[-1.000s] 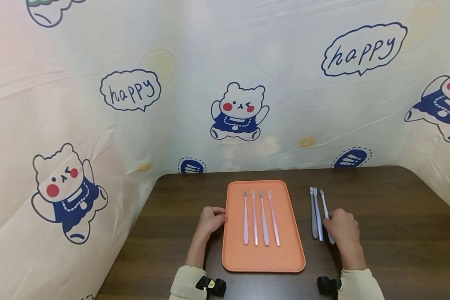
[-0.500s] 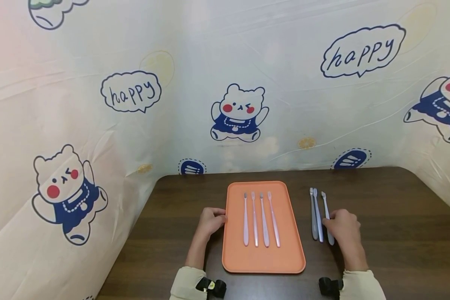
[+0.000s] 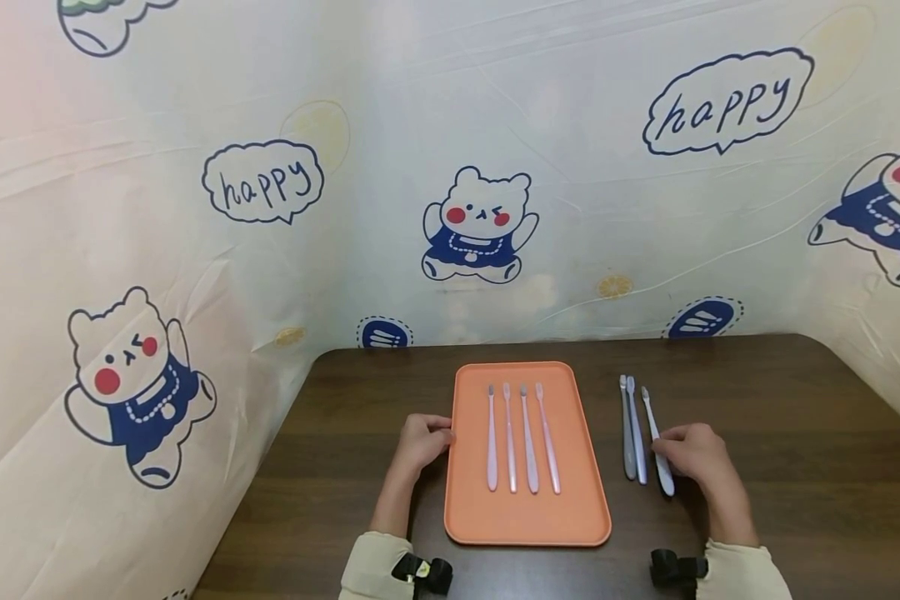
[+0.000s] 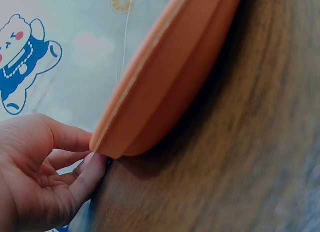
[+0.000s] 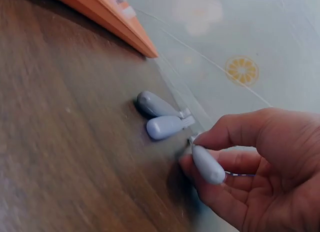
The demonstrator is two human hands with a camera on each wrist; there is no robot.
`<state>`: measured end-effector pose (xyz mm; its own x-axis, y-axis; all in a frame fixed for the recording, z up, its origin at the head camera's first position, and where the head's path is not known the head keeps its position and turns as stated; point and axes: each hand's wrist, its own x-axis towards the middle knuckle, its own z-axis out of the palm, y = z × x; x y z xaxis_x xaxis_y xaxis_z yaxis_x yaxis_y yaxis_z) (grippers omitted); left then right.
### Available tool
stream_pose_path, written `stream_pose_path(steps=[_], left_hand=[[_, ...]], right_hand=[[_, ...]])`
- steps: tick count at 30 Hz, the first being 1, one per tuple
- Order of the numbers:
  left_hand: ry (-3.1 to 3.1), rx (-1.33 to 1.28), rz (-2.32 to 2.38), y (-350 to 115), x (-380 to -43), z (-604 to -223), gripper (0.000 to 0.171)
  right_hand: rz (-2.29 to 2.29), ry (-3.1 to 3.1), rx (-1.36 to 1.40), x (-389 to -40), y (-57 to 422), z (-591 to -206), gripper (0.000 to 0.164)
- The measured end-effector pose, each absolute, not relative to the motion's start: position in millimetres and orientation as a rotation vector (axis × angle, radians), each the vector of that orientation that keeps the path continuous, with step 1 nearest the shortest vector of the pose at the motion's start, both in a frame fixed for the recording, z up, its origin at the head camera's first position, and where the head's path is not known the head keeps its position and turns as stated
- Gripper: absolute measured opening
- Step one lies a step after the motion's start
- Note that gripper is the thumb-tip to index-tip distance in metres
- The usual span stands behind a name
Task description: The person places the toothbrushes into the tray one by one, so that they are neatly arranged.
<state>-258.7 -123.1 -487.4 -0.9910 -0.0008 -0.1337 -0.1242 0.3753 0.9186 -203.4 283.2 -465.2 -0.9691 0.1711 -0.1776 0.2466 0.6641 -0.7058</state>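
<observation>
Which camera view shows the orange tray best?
The head view, because the tray shows its top there, end to end. The left wrist view catches part of its outer side; the right wrist view, only a cropped piece.

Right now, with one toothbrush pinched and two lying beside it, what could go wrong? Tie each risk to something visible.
The right hand pinches the slim pale grey toothbrush around its middle, so it might swivel or slip. Two blue-grey toothbrushes lie close by and could get knocked. The left hand grips the orange rectangular tray; a tug might shift the four pale lilac toothbrushes on it.
</observation>
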Motion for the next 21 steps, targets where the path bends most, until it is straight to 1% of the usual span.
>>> stream_pose_path(steps=[11,21], left_hand=[[2.514,-0.131,1.695,-122.5,-259.1,-486.8,0.03],[2.534,-0.131,1.678,-123.0,-258.6,-487.2,0.028]], right_hand=[[-1.491,2.568,0.403,-204.6,285.6,-471.9,0.042],[-1.647,2.463,0.381,-204.6,288.1,-471.9,0.051]])
